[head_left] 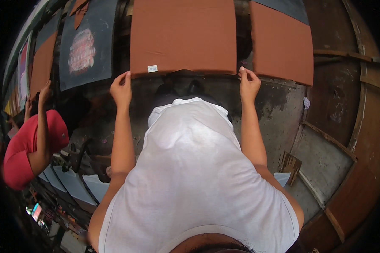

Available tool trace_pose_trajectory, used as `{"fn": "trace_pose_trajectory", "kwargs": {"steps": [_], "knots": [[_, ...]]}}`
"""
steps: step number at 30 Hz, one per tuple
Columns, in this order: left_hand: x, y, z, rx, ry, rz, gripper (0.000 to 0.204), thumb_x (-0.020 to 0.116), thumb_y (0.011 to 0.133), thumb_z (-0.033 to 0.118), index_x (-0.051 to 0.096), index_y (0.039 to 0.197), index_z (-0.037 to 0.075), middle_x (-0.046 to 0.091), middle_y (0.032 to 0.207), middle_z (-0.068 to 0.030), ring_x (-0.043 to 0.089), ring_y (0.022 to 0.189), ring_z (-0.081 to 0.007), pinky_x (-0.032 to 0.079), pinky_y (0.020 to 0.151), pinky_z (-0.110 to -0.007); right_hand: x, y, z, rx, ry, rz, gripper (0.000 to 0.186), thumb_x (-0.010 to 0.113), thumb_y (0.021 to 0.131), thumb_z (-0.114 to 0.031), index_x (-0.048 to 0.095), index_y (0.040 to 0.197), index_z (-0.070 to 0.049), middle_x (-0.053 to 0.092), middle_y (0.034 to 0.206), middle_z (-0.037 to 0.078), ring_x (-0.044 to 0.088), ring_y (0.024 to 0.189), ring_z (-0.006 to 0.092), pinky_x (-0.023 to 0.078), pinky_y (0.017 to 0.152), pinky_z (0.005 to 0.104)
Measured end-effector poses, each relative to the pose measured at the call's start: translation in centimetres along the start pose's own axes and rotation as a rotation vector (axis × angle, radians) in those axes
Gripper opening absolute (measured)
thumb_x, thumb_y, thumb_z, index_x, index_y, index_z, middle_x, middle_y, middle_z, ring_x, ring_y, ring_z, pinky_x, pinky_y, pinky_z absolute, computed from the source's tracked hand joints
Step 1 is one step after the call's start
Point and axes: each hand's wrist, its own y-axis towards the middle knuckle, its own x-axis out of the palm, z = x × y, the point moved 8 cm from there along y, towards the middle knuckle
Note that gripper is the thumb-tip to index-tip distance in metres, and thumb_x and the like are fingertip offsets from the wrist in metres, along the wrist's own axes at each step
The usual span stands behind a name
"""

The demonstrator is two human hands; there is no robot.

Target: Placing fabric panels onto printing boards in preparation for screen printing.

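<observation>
Pinching near left corner of brown cloth (183, 36) with left hand (121, 87), thumb and finger closed on edge. Holding right hand (250, 84) at near right corner of cloth, thumb and finger together; cannot tell whether clamped on fabric or just beside it. Hands well apart, at opposite ends of cloth's near edge. Spread flat, few creases, with small white label (152, 68) on near edge of cloth, toward left corner. Left of cloth, dark board (102, 46) with pale pinkish patch (82, 50). Farther left of cloth, brown piece (43, 61) and co-worker (36, 147) in red, arms raised toward it. Right of cloth, brown sheet (283, 46) on grey board (286, 9). On near side of cloth, white shirt (198, 156) above stained floor (272, 116).
</observation>
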Motion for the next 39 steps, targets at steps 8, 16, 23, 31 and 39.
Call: {"fn": "trace_pose_trajectory", "kwargs": {"steps": [8,16,23,31,39], "knots": [[4.7,0.9,-5.7,-0.554,-0.840,-0.305,0.028,0.063,0.097,0.027,0.067,0.109,0.003,0.069,0.097,-0.0079,0.066,0.089,-0.0170,0.053,0.080,-0.031,4.2,0.2,0.4,0.367,0.483,-0.319,0.026,0.066,0.095,-0.023,0.068,0.105,0.001,0.070,0.094,0.009,0.067,0.083,0.0169,0.054,0.075,0.0302],[8.1,-0.7,-7.2,-0.816,-1.290,-0.363,0.020,0.064,0.096,0.023,0.066,0.109,0.008,0.067,0.102,-0.0035,0.061,0.093,-0.0148,0.050,0.084,-0.031,6.1,-0.9,1.9,0.657,0.716,-0.426,0.031,0.059,0.098,-0.036,0.063,0.108,-0.007,0.066,0.096,0.007,0.062,0.087,0.0196,0.051,0.075,0.0340],[7.5,0.2,-9.6,-0.692,-1.189,-0.215,0.020,0.062,0.098,0.021,0.064,0.112,0.007,0.067,0.102,-0.0030,0.062,0.094,-0.0129,0.049,0.084,-0.029,7.4,-1.0,1.8,0.684,0.820,-0.454,0.031,0.060,0.097,-0.039,0.063,0.110,-0.010,0.064,0.096,0.007,0.059,0.085,0.0190,0.050,0.073,0.0356],[7.0,0.1,-7.2,-0.711,-1.143,-0.392,0.026,0.062,0.098,0.031,0.066,0.107,0.008,0.068,0.100,-0.0035,0.062,0.092,-0.0135,0.050,0.079,-0.029,6.6,-0.6,2.4,0.632,0.747,-0.428,0.028,0.060,0.098,-0.036,0.066,0.101,-0.009,0.066,0.085,0.004,0.061,0.074,0.0166,0.049,0.068,0.0318],[4.9,0.3,-7.6,-0.579,-0.939,-0.248,0.021,0.068,0.094,0.027,0.065,0.102,0.007,0.069,0.095,-0.0026,0.064,0.088,-0.0133,0.049,0.079,-0.029,6.0,-0.8,2.1,0.600,0.748,-0.406,0.020,0.064,0.096,-0.029,0.067,0.098,-0.009,0.066,0.081,0.002,0.059,0.072,0.0123,0.049,0.064,0.0266]]}}
